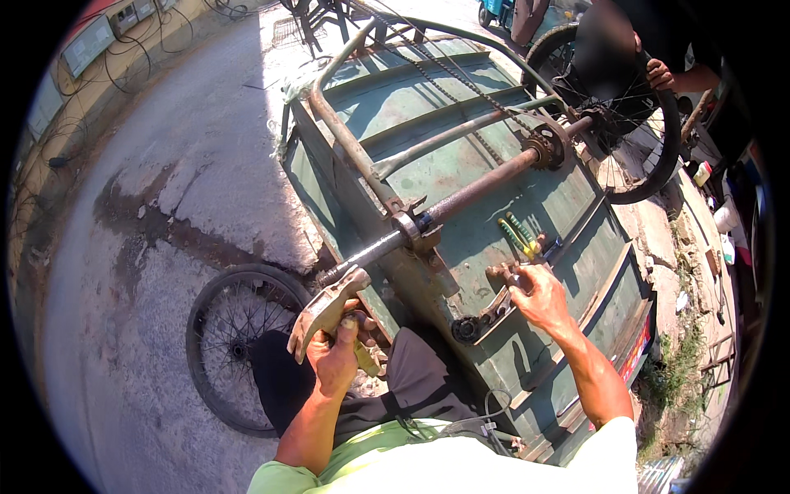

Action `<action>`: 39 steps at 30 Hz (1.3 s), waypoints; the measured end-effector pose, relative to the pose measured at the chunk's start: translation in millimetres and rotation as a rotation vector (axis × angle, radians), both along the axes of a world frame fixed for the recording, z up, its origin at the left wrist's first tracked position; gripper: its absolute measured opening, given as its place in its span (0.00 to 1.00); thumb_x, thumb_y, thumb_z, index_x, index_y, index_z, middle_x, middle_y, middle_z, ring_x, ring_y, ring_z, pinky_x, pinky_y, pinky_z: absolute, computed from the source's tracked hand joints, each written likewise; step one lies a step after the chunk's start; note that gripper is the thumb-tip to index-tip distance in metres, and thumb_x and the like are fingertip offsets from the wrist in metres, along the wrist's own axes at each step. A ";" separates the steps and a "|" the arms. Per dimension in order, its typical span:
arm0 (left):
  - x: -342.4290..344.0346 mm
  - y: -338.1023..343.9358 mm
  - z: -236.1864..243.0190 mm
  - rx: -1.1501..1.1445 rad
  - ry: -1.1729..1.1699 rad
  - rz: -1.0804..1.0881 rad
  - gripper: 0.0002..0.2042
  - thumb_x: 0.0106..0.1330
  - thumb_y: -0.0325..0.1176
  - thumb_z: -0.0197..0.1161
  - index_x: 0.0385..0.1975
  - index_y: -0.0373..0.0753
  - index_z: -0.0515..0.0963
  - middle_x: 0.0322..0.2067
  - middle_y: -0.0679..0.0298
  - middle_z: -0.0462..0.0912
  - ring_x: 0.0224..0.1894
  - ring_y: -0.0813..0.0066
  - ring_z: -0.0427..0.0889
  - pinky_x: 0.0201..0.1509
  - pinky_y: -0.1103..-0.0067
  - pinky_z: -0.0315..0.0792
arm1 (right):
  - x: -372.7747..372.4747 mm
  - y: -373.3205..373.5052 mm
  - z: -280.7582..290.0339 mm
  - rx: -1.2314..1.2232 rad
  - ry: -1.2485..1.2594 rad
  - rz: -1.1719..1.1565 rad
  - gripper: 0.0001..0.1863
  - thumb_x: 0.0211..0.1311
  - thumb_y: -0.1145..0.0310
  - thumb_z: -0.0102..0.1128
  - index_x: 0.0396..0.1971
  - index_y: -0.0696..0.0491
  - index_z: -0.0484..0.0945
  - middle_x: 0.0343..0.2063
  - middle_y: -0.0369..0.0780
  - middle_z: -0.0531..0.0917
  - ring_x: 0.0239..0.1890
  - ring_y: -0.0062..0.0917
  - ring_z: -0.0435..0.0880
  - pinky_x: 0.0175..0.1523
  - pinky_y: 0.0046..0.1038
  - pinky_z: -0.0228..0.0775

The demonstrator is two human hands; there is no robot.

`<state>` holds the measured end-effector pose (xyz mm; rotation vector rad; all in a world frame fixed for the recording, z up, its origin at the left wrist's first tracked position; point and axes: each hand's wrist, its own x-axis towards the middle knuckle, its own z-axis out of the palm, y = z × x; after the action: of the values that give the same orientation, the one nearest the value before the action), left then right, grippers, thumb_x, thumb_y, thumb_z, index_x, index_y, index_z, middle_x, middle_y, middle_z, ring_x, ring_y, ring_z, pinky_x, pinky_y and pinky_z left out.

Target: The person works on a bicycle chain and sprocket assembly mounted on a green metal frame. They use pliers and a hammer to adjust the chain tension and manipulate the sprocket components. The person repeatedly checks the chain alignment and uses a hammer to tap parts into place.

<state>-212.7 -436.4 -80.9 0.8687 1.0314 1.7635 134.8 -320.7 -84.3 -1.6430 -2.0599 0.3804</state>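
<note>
My left hand [336, 356] is closed around a claw hammer with a rusty brown head [327, 313]; a yellowish part of its handle shows below my fingers. It is near the bare, greasy end of a rusty axle [485, 183] that lies across an overturned green cart bed [485, 239]. My right hand [539, 298] is over the panel with its fingers drawn together; what they pinch, if anything, is hidden. Just beyond it lie pliers with yellow-green handles [518, 236]. Beside its fingertips are rusty metal parts [496, 306] and a black round piece [467, 330].
A loose spoked wheel [239, 350] lies on the concrete at left. Another person's hand [659, 74] rests on the mounted wheel [671, 136] at right. A chain [444, 86] runs to the axle's sprocket [546, 148]. Cables and boxes [89, 45] line the left wall.
</note>
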 end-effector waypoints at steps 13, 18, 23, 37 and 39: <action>-16.6 -6.4 -13.1 0.104 0.141 -0.007 0.16 0.73 0.36 0.64 0.53 0.32 0.78 0.30 0.55 0.85 0.24 0.74 0.81 0.30 0.79 0.76 | 56.9 48.7 -3.9 -0.025 -0.113 -0.229 0.18 0.52 0.64 0.67 0.45 0.51 0.85 0.39 0.43 0.85 0.46 0.39 0.85 0.51 0.41 0.77; -26.6 -14.2 -8.5 0.095 0.154 -0.038 0.17 0.72 0.37 0.65 0.53 0.32 0.79 0.31 0.56 0.85 0.26 0.74 0.81 0.31 0.80 0.76 | 59.5 72.9 -11.8 0.008 -0.140 -0.244 0.15 0.55 0.62 0.67 0.42 0.51 0.86 0.38 0.45 0.85 0.46 0.41 0.84 0.52 0.42 0.76; -34.4 -19.1 -9.9 0.119 0.146 0.001 0.16 0.72 0.37 0.65 0.52 0.32 0.79 0.31 0.54 0.85 0.25 0.73 0.82 0.29 0.81 0.76 | 58.7 83.6 -10.6 -0.042 -0.150 -0.247 0.14 0.57 0.61 0.66 0.39 0.51 0.86 0.39 0.45 0.85 0.46 0.42 0.84 0.52 0.42 0.76; -45.3 -16.6 -18.4 0.122 0.148 0.024 0.17 0.72 0.37 0.66 0.52 0.30 0.78 0.32 0.54 0.85 0.27 0.72 0.83 0.28 0.79 0.78 | 113.5 120.2 -21.2 -0.213 -0.253 -0.411 0.18 0.50 0.70 0.60 0.42 0.49 0.89 0.41 0.49 0.88 0.49 0.43 0.86 0.55 0.41 0.78; -47.0 -17.9 -21.6 0.121 0.153 0.032 0.17 0.72 0.37 0.66 0.52 0.30 0.78 0.32 0.54 0.85 0.28 0.71 0.84 0.29 0.79 0.78 | 111.2 123.0 -30.0 -0.151 -0.335 -0.389 0.18 0.50 0.71 0.60 0.43 0.48 0.88 0.42 0.50 0.87 0.51 0.45 0.84 0.56 0.42 0.78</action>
<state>-259.7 -454.3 -102.4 1.0817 1.0500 1.8234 246.1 -197.7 -114.3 -2.2742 -1.9030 0.1341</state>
